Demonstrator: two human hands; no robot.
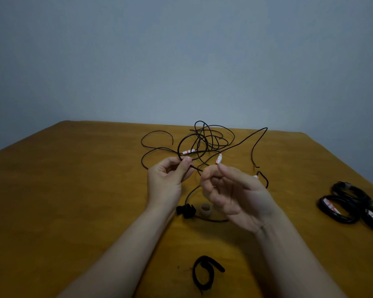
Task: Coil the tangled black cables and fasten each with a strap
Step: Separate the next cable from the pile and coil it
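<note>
A tangle of thin black cables (pixel 209 138) with white-and-red tags lies at the far middle of the wooden table (pixel 73 179). My left hand (pixel 168 179) is raised over the table and pinches one black cable strand between thumb and fingers. My right hand (pixel 233 192) is beside it, palm up, fingers curled, its fingertips pinching the same strand near a white-and-red tag (pixel 219 158). A black strap (pixel 205 272) lies looped near the front edge, between my forearms.
Several coiled black cables (pixel 351 205) with white-and-red tags lie at the right edge. A black clip-like piece (pixel 186 210) and a small pale roll (pixel 205 209) sit under my hands. A grey wall stands behind the table.
</note>
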